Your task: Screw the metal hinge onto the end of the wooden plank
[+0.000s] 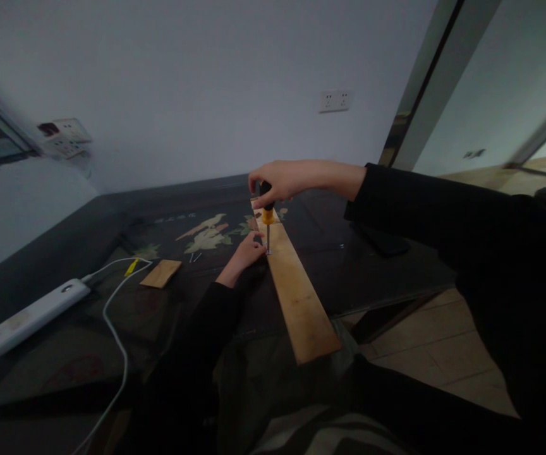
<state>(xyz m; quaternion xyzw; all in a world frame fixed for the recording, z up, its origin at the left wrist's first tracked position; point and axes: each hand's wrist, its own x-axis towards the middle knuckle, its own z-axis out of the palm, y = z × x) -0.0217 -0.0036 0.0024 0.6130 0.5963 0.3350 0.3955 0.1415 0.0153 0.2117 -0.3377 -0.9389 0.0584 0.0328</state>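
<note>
My right hand (277,180) is wrapped round the black and yellow handle of a screwdriver (268,216), which stands upright with its shaft pointing down. The tip meets a small shiny metal piece (268,252) at the left edge of a long wooden board (296,287). My left hand (249,250) pinches at that same spot, its fingertips against the board's edge beside the tip. What those fingers hold is too small to make out. The board lies lengthwise on the dark table, its near end sticking out past the table edge towards me.
Left of my hands, a few small screws or nails (195,258) lie on the dark table (320,253). Farther left are a small wooden piece (162,273), a yellow item (131,267) and a white power strip (33,317) with its cable. A dark flat object (382,241) rests at right.
</note>
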